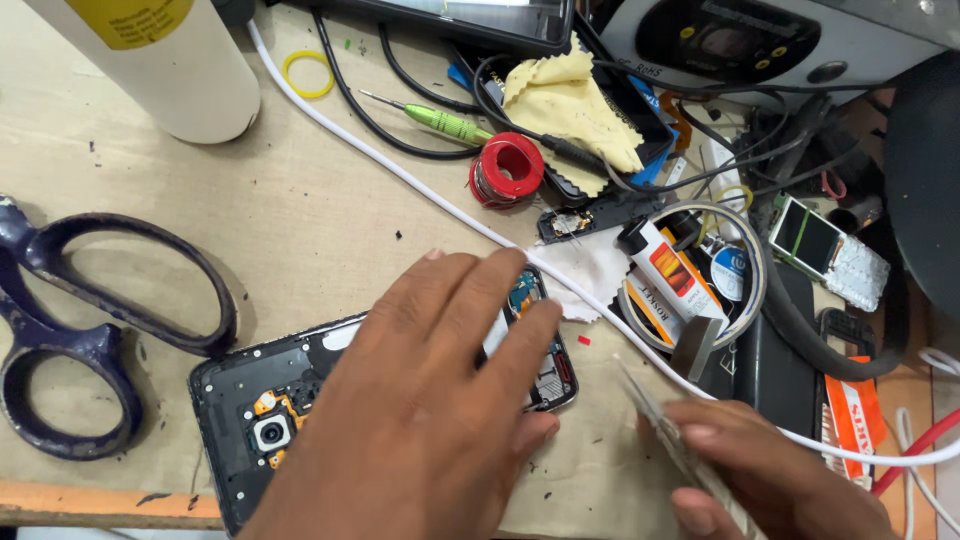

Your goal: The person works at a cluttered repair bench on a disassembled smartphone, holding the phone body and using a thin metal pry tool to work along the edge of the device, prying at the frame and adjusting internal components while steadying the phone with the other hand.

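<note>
Left hand (425, 400) flat on opened black phone (262, 400), internals, camera exposed.

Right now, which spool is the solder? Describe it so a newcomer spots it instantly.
Start at the opened phone lying under the left hand on the workbench. Go up past the white cable to the crumpled yellow cloth. The red spool sits just left of the cloth, below the green-handled screwdriver; it is the only round red reel there.

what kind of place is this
Probably a phone repair bench. An opened phone with bare circuitry lies under the left hand, the right hand holds tweezers, and a solder spool and screwdriver sit among cables.
</note>
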`<state>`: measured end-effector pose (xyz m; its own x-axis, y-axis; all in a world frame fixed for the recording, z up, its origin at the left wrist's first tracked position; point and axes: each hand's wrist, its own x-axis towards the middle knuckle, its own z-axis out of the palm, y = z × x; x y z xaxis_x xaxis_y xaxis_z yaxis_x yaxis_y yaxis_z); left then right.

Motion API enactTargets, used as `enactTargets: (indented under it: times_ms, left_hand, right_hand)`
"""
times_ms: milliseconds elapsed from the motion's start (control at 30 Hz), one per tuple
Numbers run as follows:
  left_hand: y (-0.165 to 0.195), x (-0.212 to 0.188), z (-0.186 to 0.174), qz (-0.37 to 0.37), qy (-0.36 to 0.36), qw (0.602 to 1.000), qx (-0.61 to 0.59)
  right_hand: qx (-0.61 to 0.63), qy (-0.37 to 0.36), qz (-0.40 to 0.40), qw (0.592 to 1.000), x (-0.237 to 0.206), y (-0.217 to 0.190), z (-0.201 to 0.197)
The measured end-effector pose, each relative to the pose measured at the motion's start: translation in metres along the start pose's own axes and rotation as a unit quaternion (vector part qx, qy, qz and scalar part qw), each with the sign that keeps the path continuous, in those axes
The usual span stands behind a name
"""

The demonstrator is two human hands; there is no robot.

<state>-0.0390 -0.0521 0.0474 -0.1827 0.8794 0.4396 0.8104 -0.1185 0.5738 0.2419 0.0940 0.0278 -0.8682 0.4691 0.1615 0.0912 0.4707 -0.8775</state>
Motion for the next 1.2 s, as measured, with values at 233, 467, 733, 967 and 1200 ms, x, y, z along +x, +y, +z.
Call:
enactTargets:
  times_ms: [233, 467, 733, 967, 1200]
  left_hand:
    - [0.013, 0.003, 0.015, 0.023, 0.021, 0.999, 0.039]
    - [0.011, 0.010, 0.009, 0.021, 0.021, 0.999, 0.021]
    - [0.017, 0.019, 0.013, 0.029, -0.013, 0.993, 0.112]
    - [0.021, 0.020, 0.013, 0.028, -0.023, 0.986, 0.163]
    - [0.015, 0.016, 0.008, 0.035, -0.025, 0.997, 0.065]
  right_hand:
    - [0.085, 0.130, 0.068, 0.986, -0.023, 0.002, 0.011]
    - [0.063, 0.128, 0.042, 0.989, 0.019, -0.044, 0.027]
    - [0.224, 0.194, 0.023, 0.955, 0.009, -0.028, 0.033]
    - [0.127, 0.293, 0.049, 0.946, 0.020, -0.038, 0.044]
    - [-0.181, 0.238, 0.102, 0.949, 0.038, -0.065, 0.034]
